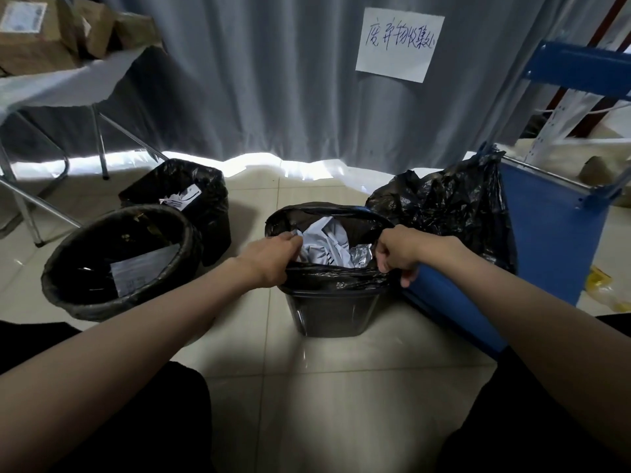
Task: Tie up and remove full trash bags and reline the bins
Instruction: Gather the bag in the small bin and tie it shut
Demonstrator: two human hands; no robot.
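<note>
At the centre of the frame both hands hold the black trash bag (336,278) that lines a small dark bin (333,314) standing upright on the tiled floor (341,387). The left hand (273,259) has its fingers curled over the bag's left edge, gripping the plastic at the rim; the right hand (397,252) is a closed fist pinching the bag's right edge, thumb pointing down. The bag's mouth faces up and is stretched between the two hands, its long axis running left to right. Inside lie crumpled white paper (324,242) and a bit of silver foil (361,253). Just behind and to the right of this bin, a bulging black bag (454,206) rests against a blue panel (549,233). In the left half of the frame sits a round bin (116,261) lined in black, with a flat sheet of paper in it, and touching it from behind, a second lined bin (191,199) holds white paper scraps. A grey curtain (273,80) hangs across the top with a handwritten paper sign (399,44) on it. At the upper left, cardboard boxes (51,32) sit on a counter (61,85).
</note>
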